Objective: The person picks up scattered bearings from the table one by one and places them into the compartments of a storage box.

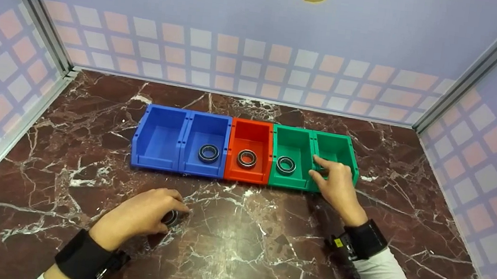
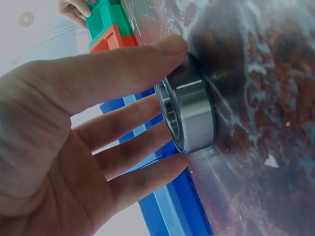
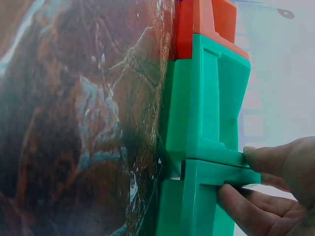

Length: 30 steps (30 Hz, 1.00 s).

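My left hand (image 1: pixel 144 212) grips a ball bearing (image 2: pixel 193 110) at the tabletop, thumb on one side and fingers on the other; from the head it is partly hidden. At the right end of the bin row, my right hand (image 1: pixel 338 183) pinches the wall where two green bins meet. In the right wrist view its thumb and a finger straddle the rim of the end green bin (image 3: pixel 197 172). One bearing (image 1: pixel 208 153) lies in the inner blue bin, another bearing (image 1: pixel 246 158) in the red bin, and a third bearing (image 1: pixel 285 165) in the inner green bin.
Blue, red and green bins stand side by side across the marbled table (image 1: pixel 233 261). The outer blue bin (image 1: pixel 155 162) is at the left end, beside the inner blue bin (image 1: pixel 201 170). The red bin (image 1: pixel 246 177) is mid-row. Patterned panels (image 1: pixel 264 13) enclose the back and sides.
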Motion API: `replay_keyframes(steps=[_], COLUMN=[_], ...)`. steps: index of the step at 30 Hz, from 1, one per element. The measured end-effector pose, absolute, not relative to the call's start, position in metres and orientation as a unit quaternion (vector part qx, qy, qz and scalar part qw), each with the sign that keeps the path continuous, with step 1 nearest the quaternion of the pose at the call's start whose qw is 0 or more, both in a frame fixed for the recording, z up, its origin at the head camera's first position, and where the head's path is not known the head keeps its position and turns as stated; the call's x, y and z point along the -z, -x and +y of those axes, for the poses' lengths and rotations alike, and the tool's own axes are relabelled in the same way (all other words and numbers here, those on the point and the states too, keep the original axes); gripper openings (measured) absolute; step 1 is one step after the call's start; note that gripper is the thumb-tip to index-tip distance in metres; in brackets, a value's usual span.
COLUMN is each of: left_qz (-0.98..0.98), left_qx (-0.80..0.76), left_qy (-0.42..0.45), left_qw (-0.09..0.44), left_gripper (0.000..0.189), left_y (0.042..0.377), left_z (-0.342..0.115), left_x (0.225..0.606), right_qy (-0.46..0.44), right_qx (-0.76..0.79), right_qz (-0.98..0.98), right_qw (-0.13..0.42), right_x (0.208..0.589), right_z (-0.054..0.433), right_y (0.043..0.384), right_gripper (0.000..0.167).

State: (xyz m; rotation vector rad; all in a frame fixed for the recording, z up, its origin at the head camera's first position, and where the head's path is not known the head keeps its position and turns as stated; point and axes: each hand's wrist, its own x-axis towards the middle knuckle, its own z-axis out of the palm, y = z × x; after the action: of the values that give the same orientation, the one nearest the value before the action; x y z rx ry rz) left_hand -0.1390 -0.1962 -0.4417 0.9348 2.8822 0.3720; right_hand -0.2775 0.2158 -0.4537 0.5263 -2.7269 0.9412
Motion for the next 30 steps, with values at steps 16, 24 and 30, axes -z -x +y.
replay_keyframes(steps=[16, 24, 30], left_qz=[0.939, 0.937, 0.939], left_qx=[-0.137, -0.133, -0.131], left_qy=[-0.312, -0.321, -0.316], left_qw=[0.046, 0.044, 0.046], left_gripper=[0.055, 0.051, 0.049], left_y=[0.1365, 0.1366, 0.1357], left_z=[-0.2, -0.2013, -0.2009], left_x=[0.4411, 0.4407, 0.4401], right_qy=[-0.18, -0.178, -0.177], right_qx=[-0.317, -0.315, -0.314], right_qz=[-0.926, -0.927, -0.928], right_qw=[0.098, 0.097, 0.098], right_x=[0.4535, 0.4536, 0.4535], right_z=[0.2162, 0.2161, 0.2157], right_y=[0.2764, 0.2762, 0.2762], right_gripper=[0.045, 0.045, 0.045])
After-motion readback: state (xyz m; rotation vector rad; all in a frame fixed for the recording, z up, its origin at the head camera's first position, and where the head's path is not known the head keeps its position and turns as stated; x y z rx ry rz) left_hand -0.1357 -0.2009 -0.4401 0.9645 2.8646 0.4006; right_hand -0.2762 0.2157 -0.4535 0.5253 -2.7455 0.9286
